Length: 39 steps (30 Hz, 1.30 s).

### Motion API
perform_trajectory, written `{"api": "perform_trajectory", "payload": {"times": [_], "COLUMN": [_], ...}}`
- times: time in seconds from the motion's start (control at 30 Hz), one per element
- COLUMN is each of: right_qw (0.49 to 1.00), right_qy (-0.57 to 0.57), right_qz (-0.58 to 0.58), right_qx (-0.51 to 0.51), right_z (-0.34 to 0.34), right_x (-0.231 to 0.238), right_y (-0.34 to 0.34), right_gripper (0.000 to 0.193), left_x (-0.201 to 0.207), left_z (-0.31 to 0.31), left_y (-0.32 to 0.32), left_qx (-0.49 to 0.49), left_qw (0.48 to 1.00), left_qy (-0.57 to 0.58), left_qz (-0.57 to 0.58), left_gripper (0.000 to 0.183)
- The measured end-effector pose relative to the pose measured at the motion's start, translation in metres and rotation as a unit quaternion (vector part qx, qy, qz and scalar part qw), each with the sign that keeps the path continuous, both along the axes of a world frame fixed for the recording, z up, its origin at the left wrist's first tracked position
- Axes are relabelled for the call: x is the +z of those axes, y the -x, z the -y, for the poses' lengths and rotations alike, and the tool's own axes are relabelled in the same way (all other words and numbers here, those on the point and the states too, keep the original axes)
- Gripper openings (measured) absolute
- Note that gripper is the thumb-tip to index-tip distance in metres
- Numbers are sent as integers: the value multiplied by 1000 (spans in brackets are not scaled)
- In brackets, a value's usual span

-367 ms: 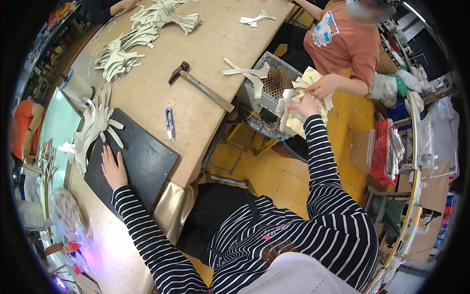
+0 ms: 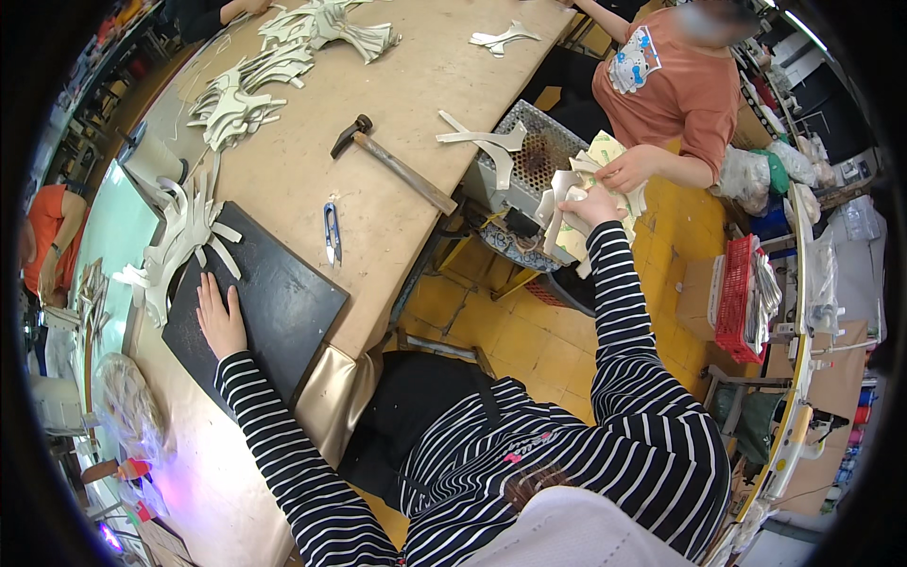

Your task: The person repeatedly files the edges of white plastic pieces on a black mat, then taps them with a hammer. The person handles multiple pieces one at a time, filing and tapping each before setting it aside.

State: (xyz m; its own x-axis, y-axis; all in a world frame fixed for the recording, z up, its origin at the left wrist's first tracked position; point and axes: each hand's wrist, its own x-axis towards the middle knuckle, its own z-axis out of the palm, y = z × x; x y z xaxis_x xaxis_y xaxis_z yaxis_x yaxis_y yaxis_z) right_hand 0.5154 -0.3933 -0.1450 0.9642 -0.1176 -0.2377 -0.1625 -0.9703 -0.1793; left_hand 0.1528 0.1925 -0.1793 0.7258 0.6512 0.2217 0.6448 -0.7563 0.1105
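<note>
My left hand (image 2: 221, 319) lies flat with its fingers stretched on a black board (image 2: 274, 300) at the table's left side. Just beyond its fingertips a pile of pale, curved cut pieces (image 2: 179, 244) partly overlaps the board. My right hand (image 2: 595, 208) reaches out to the right, its fingers closed on pale cut pieces (image 2: 559, 200). These are beside a patterned pale sheet (image 2: 607, 148) in front of a co-worker. The co-worker's hand (image 2: 625, 170) touches the same bunch, close to mine. My fingertips are partly hidden among the pieces.
A hammer (image 2: 397, 165) and blue thread snips (image 2: 332, 233) lie on the tan table (image 2: 293, 180). More cut pieces (image 2: 231, 104) are heaped at the far left. Two pale strips (image 2: 487, 144) overhang the table edge near a perforated metal box (image 2: 534, 146). A red crate (image 2: 742, 298) stands at right.
The view has shifted slightly, moving the table things a little in the picture. My right hand stays at the pieces, with its fingers moved slightly; my left hand remains on the board.
</note>
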Motion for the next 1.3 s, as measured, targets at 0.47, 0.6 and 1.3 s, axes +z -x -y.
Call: {"api": "perform_trajectory", "payload": {"times": [0.47, 0.6, 1.3], "right_qw": [998, 997, 991], "right_qy": [2, -3, -21], "right_qz": [56, 78, 132], "right_qx": [-26, -23, -9], "right_z": [-13, -14, -18], "right_x": [6, 1, 8], "right_y": [28, 26, 39], "right_gripper": [66, 59, 68], "left_x": [-1, -1, 3], "left_z": [0, 0, 3], "left_y": [0, 0, 0], "left_qx": [-3, -5, -1], "left_qw": [1000, 1000, 1000], "left_qy": [-4, -4, 5], "left_qz": [11, 14, 14], "left_gripper": [58, 58, 58]}}
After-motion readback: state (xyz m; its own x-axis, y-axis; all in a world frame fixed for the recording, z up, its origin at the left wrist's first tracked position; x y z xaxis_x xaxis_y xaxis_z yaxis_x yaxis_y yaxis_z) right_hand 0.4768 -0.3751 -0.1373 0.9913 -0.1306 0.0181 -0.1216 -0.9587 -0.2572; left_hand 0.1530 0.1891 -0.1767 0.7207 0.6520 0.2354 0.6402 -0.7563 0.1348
